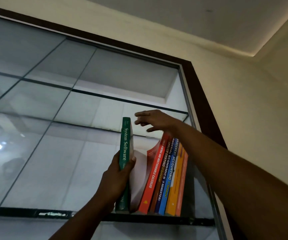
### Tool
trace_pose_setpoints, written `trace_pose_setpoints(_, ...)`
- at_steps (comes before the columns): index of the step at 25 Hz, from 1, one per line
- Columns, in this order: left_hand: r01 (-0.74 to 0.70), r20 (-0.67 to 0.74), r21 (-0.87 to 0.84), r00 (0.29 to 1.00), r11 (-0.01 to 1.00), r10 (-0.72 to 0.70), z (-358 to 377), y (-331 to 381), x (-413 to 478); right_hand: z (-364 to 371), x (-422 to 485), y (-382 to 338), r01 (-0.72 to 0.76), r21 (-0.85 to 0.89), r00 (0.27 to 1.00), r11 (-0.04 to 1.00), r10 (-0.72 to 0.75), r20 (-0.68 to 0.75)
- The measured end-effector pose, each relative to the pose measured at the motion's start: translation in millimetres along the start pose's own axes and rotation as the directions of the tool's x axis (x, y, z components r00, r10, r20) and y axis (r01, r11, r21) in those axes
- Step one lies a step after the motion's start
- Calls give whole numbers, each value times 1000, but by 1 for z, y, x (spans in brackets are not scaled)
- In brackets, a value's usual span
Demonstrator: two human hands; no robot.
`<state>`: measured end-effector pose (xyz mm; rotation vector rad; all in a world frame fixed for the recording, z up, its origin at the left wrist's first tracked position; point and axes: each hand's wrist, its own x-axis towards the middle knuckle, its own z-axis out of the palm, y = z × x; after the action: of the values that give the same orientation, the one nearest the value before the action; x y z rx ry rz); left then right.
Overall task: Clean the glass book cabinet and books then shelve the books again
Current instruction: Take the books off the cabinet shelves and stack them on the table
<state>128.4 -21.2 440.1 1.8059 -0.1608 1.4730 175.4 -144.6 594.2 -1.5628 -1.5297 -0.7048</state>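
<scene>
- Head view is looking up into the glass cabinet (203, 101); judging by the layout, the shelving stage is under way.
- Left hand (120, 177) is gripping the green book (126, 153) low on its spine, fingers and thumb curled round it; the book is standing upright on the glass shelf (183, 220) at 6 o'clock of the frame.
- Right hand (154, 121) is hovering at 2 o'clock of the green book's top, fingers spread and loosely bent, holding nothing; it is sitting just above the tops of the leaning books.
- Red book (152, 174), blue book (168, 179) and orange book (177, 179) are standing at 3 o'clock of the green one, all tilting toward 1 o'clock.
- White page block (138, 179) is bulging between green and red; I cannot tell whose pages these are.
- Judgement: several books are already sitting shelved; the green one is going in; the row is needing straightening; whether the cleaning is finished, or more books are waiting, I cannot tell.
</scene>
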Motion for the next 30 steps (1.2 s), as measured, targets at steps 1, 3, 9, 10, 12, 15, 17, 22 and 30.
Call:
trace_pose_setpoints(1,-8,-3,-4,1000,1000,8,0,-2,1,-12,-1,2,27,-146,998,989,-34,-50)
trace_pose_setpoints(3,-22,-7,-12,1000,1000,22,1,-2,2,-38,-6,9,12,-455,977,891,-108,-185)
trace_pose_setpoints(9,-36,20,-60,999,998,37,5,1,0,-46,-12,17,-229,-654,972,721,204,-114)
trace_pose_setpoints(10,-40,22,-58,999,998,41,5,2,-1,-44,-13,13,-254,-567,967,784,227,-119)
trace_pose_setpoints(12,-38,14,-56,999,998,39,3,3,-2,-40,-15,3,-287,-391,958,875,260,-120)
trace_pose_setpoints(15,-11,15,-60,1000,998,12,3,3,-3,-31,-9,-14,-328,-220,944,919,311,-112)
trace_pose_setpoints(17,-16,29,-69,999,998,18,2,1,-3,-19,-5,-27,-327,-27,944,945,325,-57)
trace_pose_setpoints(22,9,60,-140,998,990,0,-1,-3,-1,26,-19,-11,-227,445,952,867,294,-88)
trace_pose_setpoints(30,48,14,-193,999,980,-46,-2,-4,0,83,-66,35,-316,127,923,940,336,-189)
